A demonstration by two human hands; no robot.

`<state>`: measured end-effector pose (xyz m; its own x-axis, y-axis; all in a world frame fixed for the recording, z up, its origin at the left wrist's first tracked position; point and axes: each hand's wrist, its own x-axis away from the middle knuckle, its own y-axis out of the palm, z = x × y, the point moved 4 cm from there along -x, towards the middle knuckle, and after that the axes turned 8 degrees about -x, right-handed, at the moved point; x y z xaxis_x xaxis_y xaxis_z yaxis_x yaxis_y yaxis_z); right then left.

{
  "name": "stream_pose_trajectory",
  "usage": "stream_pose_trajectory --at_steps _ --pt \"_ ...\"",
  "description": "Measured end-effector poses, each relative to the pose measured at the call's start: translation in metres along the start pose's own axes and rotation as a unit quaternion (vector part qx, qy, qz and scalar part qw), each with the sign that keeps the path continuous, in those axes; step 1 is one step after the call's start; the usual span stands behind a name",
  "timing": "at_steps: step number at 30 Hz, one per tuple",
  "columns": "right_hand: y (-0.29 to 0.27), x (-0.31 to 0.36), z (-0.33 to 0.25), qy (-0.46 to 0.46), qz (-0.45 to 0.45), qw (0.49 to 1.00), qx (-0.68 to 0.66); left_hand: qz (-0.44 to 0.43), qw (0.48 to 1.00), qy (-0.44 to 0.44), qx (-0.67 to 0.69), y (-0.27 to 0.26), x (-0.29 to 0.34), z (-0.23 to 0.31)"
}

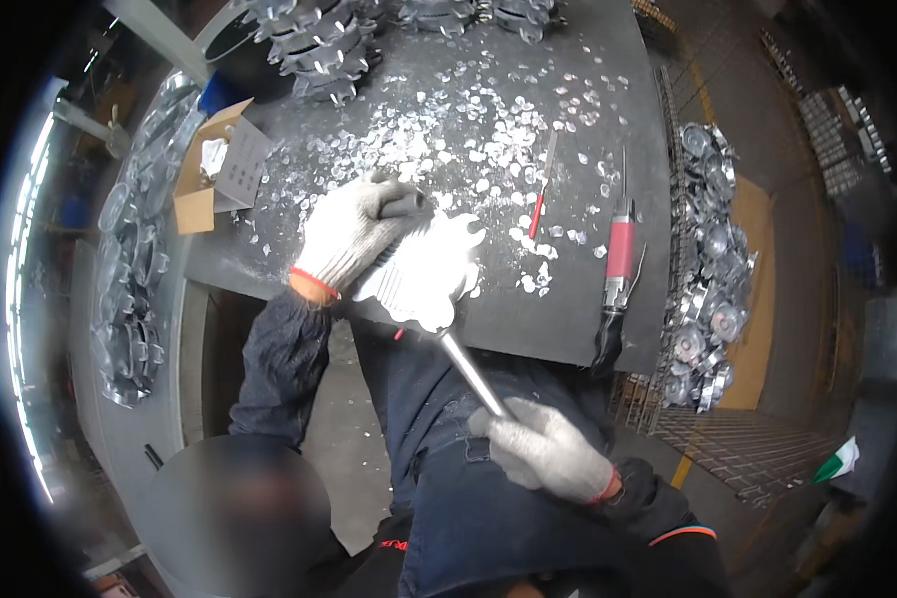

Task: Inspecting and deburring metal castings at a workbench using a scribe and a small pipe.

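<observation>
My left hand [354, 231], in a white knit glove with a red cuff, is closed on a bright silvery metal casting [431, 267] at the table's near edge. Glare washes out much of the casting's shape. A grey stub [401, 205] shows by the left fingers. Lower right, my right hand [550, 453], gloved alike, is wrapped round the near end of a long shiny metal bar [473, 373], perhaps a file. The bar slants up to the casting, its far end meeting the casting's lower edge. The bar's grip is hidden within the right glove.
Shiny metal flakes [419, 130] litter the dark table [588, 324]. A thin red-handled tool [539, 204] and a red-and-black power tool [620, 249] lie to the right. Castings stand stacked [319, 50] at the back. An open carton [231, 164] sits left; more castings fill a wire basket [706, 259] right.
</observation>
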<state>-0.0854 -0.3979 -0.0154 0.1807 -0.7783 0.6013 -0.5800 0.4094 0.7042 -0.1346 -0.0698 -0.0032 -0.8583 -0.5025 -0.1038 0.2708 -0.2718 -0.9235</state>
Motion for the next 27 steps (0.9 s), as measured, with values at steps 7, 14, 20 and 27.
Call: stream_pose_trajectory --at_steps 7,14,20,27 --pt "-0.024 -0.021 -0.025 -0.108 0.062 0.990 -0.063 0.030 0.971 -0.235 0.038 0.012 0.044 -0.018" --pt "-0.035 -0.026 -0.027 -0.147 0.101 0.982 -0.067 0.290 0.899 -0.239 0.225 -0.036 0.058 -0.010" --pt "-0.027 -0.016 -0.021 -0.146 0.114 0.980 -0.074 0.153 0.744 -0.057 0.648 -0.020 0.000 0.076" --pt "-0.032 -0.003 -0.013 -0.182 0.126 0.971 -0.091 0.062 0.712 -0.128 0.687 0.036 -0.020 0.104"
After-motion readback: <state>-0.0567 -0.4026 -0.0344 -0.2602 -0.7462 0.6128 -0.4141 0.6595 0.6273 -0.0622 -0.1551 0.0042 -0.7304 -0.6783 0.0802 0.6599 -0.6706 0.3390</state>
